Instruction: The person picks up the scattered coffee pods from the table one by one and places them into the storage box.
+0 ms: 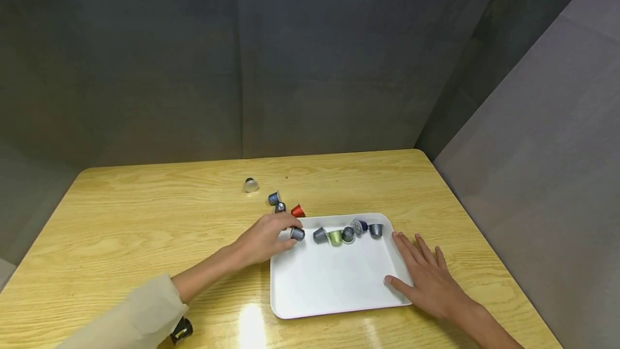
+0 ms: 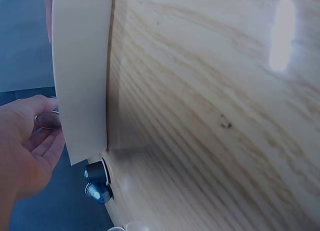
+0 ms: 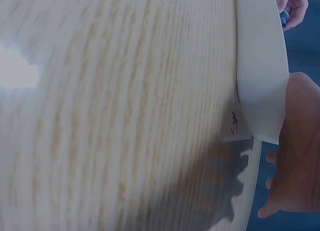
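Observation:
My left hand [image 1: 270, 237] is over the back left corner of a white tray [image 1: 339, 290], pinching a dark grey coffee capsule [image 1: 297, 234] between thumb and fingers. The left wrist view shows the capsule's round rim [image 2: 48, 120] in that grip. My right hand [image 1: 428, 279] lies along the tray's right side, fingers spread and straight, thumb over the rim. Along the tray's back wall is a row of capsules: a grey one [image 1: 320, 235], a green one [image 1: 336, 238], a dark one [image 1: 348, 234], a purple-blue one [image 1: 359, 227] and another grey one [image 1: 375, 230].
Behind the tray's left corner lie a red capsule [image 1: 297, 211], a dark capsule [image 1: 280, 207] and a blue capsule [image 1: 274, 198]. Farther back is a silvery capsule [image 1: 251, 185]. A black object [image 1: 182, 330] is partly hidden by the left sleeve [image 1: 140, 311]. Dark partitions [image 1: 290, 69] border the wooden table [image 1: 160, 220].

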The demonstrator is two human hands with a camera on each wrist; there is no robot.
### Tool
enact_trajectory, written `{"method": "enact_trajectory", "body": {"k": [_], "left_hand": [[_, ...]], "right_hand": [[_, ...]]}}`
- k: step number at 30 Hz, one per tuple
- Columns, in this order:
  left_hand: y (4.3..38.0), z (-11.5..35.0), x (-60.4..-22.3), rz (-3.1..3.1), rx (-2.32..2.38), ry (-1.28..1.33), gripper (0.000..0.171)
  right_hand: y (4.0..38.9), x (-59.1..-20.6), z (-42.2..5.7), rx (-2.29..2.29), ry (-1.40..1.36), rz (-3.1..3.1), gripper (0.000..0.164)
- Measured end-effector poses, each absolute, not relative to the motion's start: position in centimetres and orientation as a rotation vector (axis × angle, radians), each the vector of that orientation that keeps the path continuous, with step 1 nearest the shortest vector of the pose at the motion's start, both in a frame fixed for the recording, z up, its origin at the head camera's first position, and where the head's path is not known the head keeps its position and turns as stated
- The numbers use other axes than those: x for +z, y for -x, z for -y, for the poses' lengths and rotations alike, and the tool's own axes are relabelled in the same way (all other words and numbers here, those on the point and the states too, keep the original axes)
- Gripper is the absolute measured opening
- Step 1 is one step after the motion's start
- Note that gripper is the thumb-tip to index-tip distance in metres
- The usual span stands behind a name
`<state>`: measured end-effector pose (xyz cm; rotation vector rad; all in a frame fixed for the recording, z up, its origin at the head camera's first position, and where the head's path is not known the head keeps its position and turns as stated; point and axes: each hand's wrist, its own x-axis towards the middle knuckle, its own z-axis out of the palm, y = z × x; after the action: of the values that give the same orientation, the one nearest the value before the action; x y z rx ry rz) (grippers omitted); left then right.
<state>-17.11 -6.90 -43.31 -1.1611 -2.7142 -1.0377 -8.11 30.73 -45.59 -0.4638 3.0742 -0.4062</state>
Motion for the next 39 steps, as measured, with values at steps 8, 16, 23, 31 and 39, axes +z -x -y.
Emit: {"method": "enact_trajectory", "body": {"k": [8, 16, 23, 31, 39], "left_hand": [[17.4, 6.1, -44.1, 2.715, -0.993, 1.234, 0.027], [17.4, 5.2, -44.7, 2.729, -0.944, 1.259, 0.025], [17.4, 4.7, -44.9, 2.751, -0.907, 1.234, 0.024], [17.3, 4.4, -45.1, 2.771, -0.893, 1.201, 0.024], [17.2, 4.1, -45.1, 2.781, -0.867, 1.153, 0.029]], "right_hand": [[8.1, -45.7, -30.8, -0.419, 0.472, -3.075, 0.09], [8.1, -45.7, -30.7, -0.421, 0.472, -3.071, 0.09], [8.1, -45.6, -30.7, -0.409, 0.465, -3.072, 0.089], [8.0, -45.5, -30.6, -0.414, 0.472, -3.063, 0.09], [8.0, -45.6, -30.6, -0.398, 0.472, -3.067, 0.091]]}}
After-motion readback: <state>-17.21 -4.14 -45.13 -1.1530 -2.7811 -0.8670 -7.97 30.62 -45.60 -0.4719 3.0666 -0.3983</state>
